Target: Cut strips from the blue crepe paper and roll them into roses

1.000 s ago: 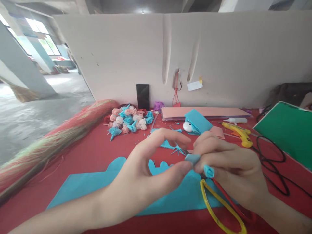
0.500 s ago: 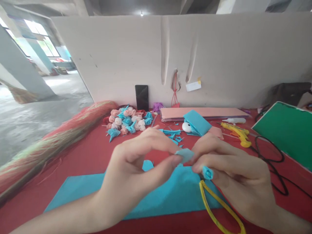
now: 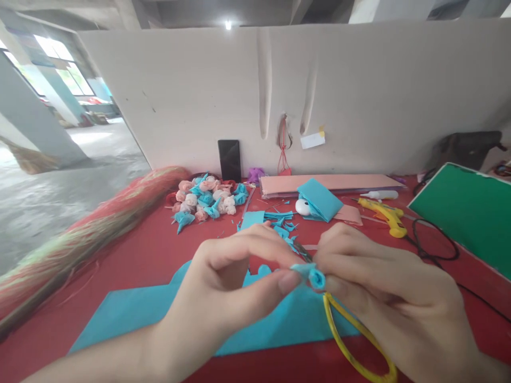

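Between the fingertips of my left hand (image 3: 239,287) a small light-blue paper piece (image 3: 300,269) is pinched. My right hand (image 3: 383,287) is closed on a small rolled blue paper bud (image 3: 318,279), whose spiral end faces me. The pinched piece touches the side of the bud. Under both hands lies a large blue paper sheet (image 3: 131,311). Yellow-handled scissors (image 3: 333,324) rest on that sheet below my right hand, with their blades partly hidden.
Paper flowers (image 3: 205,199) are heaped at the back left, near a black phone (image 3: 229,159). Blue scraps (image 3: 281,218), a folded blue pack (image 3: 319,199), a yellow glue gun (image 3: 385,213) and a green board (image 3: 467,213) lie across the table (image 3: 147,247).
My right hand has brought the rolled bud left against the light-blue piece, which was separate from it before. The view has shifted slightly, and more blue scraps now show behind my hands.
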Demonstrator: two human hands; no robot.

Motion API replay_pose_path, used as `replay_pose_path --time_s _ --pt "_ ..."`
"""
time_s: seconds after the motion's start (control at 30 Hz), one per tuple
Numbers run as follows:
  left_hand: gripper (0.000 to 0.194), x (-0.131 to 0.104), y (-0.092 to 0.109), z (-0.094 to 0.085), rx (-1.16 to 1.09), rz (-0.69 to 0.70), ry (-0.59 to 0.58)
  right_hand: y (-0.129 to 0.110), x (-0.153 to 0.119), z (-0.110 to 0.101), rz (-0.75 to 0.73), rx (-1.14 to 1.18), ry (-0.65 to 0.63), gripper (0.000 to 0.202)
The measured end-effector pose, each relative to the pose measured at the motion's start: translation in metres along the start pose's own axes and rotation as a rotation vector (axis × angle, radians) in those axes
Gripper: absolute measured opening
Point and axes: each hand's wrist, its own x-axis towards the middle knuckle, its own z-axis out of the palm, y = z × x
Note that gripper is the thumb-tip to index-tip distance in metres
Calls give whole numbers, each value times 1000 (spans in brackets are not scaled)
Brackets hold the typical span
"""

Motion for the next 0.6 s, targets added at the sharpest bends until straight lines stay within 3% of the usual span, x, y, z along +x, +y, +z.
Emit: replay_pose_path --time_s 0.17,0.37,0.6 --pt "10 3 -4 1 -117 -95 64 -3 3 1 109 36 21 10" --pt "7 0 -6 2 -274 -208 -30 -1 1 2 31 1 -14 12" --pt "9 2 -5 2 -204 -237 -26 -2 3 2 52 -35 0 15"
